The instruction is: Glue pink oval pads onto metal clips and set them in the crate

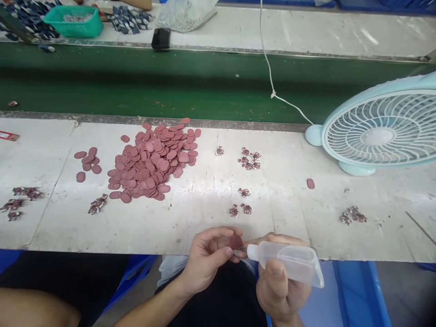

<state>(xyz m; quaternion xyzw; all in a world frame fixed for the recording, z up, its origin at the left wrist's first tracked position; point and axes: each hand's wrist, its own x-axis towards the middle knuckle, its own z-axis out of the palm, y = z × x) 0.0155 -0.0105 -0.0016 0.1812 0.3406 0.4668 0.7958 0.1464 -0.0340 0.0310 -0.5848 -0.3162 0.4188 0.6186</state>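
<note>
1. Squeezing the translucent white plastic bottle [289,260] too hard could flood the dark-red, rounded flat disc [235,241]; a wavering thin nozzle [243,249] could miss it.
2. The disc sits between the left grip's [206,260] thumb and fingers, near the white worktop's [143,231] edge.
3. The right grip [281,288] clasps the bottle.

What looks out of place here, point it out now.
A flat, dusty-red oval piece lies alone by the pale blue plastic fan, away from the matching pile. A small brown-and-white piece sits on the green surface, apart from similar ones.
</note>
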